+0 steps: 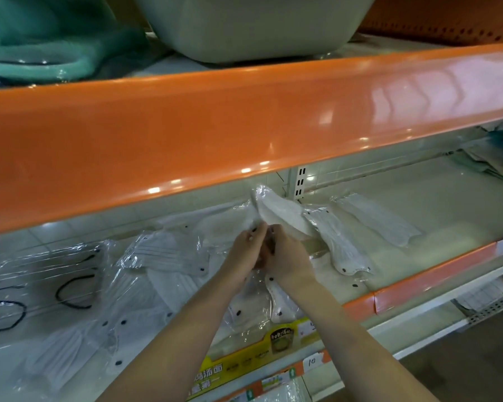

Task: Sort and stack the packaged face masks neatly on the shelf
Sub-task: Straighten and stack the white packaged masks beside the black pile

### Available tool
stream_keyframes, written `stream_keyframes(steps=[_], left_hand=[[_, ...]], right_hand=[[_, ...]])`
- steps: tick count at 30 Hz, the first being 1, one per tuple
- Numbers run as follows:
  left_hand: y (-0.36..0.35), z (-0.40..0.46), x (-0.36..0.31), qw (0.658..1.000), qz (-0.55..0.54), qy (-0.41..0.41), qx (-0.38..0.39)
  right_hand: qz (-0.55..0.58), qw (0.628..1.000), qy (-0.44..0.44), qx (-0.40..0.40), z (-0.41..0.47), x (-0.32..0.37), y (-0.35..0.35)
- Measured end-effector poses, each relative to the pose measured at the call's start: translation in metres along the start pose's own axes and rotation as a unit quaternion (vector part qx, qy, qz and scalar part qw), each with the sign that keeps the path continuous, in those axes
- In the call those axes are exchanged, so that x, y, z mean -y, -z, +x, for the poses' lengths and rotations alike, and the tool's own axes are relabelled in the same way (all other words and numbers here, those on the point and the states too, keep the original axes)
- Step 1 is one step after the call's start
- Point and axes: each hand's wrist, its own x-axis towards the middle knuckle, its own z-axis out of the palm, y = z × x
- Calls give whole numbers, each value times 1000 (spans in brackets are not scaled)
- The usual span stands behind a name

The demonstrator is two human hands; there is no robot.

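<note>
Head view: at centre frame the left hand [248, 250] and right hand [285, 256] meet, fingers curled round the near end of a white folded face mask in a clear plastic sleeve [282, 217], lifted off the cream metal shelf [418, 198], probably to square it before stacking. More sleeved masks lie scattered lower left (unsorted, I judge), with two laid side by side right of centre [357, 236].

Clear, crinkled glossy plastic wraps white cloth-like face masks [282, 217] on a smooth, pale shelf [436, 195]; above them, the orange shelf edge [215, 126] gleams, glossy and reflective.
</note>
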Motion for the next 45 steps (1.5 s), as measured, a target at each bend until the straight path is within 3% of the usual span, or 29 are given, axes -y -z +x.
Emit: stream_keyframes(steps=[2,5,8,12,18,23,30,32,34,35,38,41,43,45], left_hand=[[7,0,-5,994,-102,29,-4],[24,4,-2,983,-154,49,-87],[44,4,7,983,-127,67,-118],[70,-12,16,994,-50,38,-89],[105,-40,24,998,22,24,-51],[141,-58,28,989,99,49,-102],[182,-71,49,957,203,13,-206],[187,-75,61,919,309,-11,-246],[182,-78,70,852,450,-53,-263],[174,-81,71,840,479,-73,-243],[145,-88,70,847,503,-70,-158],[130,-91,76,793,590,-58,-137],[131,-92,79,761,625,-97,-141],[132,-89,80,755,632,-112,-137]], right_hand=[[30,998,47,28,-5,7,-8],[12,990,130,50,-15,13,-17],[-16,980,194,29,-23,15,-21],[-24,974,223,-11,-22,14,-29],[-49,973,194,115,-19,20,-39],[-126,974,147,115,-17,16,-50],[-160,976,97,115,-19,31,-45],[-161,974,117,107,-20,40,-47],[-149,968,167,113,-26,50,-51],[-141,963,196,123,-30,54,-55],[-140,948,244,147,-42,62,-69],[-136,949,254,128,-48,60,-82],[-106,955,259,98,-50,58,-86],[-93,958,264,53,-52,56,-88]])
